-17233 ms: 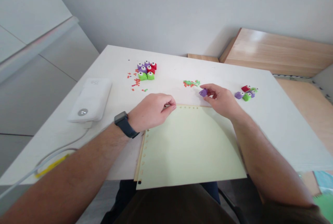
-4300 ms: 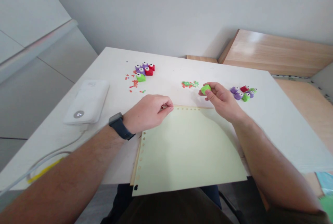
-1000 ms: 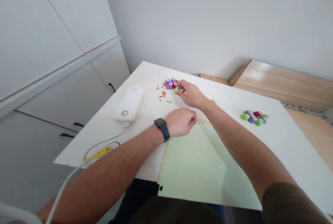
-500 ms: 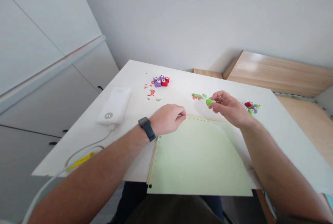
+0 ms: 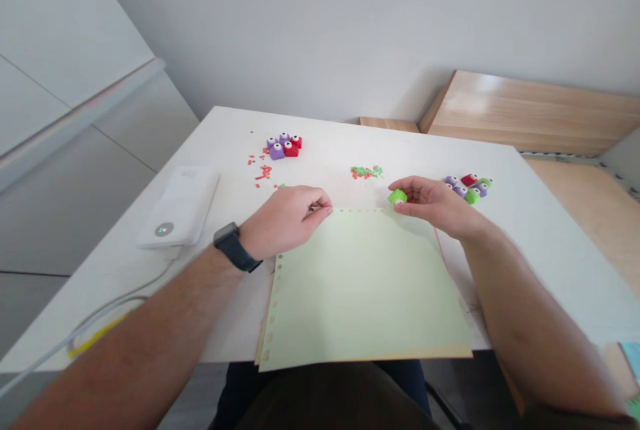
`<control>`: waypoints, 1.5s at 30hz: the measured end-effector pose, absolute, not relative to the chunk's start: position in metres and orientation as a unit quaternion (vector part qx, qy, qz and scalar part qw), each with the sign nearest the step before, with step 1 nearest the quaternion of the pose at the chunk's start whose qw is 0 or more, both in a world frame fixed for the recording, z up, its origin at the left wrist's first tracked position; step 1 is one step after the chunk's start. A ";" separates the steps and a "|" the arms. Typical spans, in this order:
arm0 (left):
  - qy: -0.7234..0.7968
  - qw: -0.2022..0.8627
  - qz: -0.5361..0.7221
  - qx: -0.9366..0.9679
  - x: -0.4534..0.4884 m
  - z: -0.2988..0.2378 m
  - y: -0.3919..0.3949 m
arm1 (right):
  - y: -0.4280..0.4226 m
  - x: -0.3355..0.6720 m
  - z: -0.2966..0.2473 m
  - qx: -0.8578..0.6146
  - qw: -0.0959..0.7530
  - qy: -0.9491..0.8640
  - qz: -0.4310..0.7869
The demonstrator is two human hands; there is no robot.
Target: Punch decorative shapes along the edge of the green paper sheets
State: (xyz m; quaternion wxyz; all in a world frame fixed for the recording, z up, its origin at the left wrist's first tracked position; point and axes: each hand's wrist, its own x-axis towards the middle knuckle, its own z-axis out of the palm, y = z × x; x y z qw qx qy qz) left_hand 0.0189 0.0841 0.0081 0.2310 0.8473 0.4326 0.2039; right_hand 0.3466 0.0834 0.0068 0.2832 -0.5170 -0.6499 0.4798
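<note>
A pale green paper sheet (image 5: 365, 287) lies on the white table (image 5: 545, 237), with small holes punched along its top and left edges. My left hand (image 5: 285, 220), a dark watch on its wrist, pinches the sheet's top left corner. My right hand (image 5: 435, 202) holds a small green paper punch (image 5: 397, 197) right at the sheet's top edge. Far left stands a cluster of purple and red punches (image 5: 283, 145). Another cluster of purple, red and green punches (image 5: 467, 187) sits just beyond my right hand.
Red and green paper bits (image 5: 366, 171) lie between the clusters, more red bits (image 5: 260, 170) near the left cluster. A white power bank (image 5: 180, 207) with a cable (image 5: 100, 313) lies at the left. A wooden surface (image 5: 530, 110) is behind the table.
My right hand reached to the far left cluster, took a green punch and carried it back to the sheet's top edge. My left hand stayed on the corner.
</note>
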 end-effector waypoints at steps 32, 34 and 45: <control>0.451 0.219 0.211 0.839 0.020 0.012 0.083 | 0.077 0.344 0.023 -0.500 0.170 -0.753 0.392; 0.451 0.219 0.213 0.839 0.021 0.012 0.082 | 0.077 0.344 0.023 -0.504 0.167 -0.757 0.381; 0.453 0.225 0.217 0.835 0.021 0.011 0.083 | 0.075 0.341 0.024 -0.497 0.165 -0.768 0.368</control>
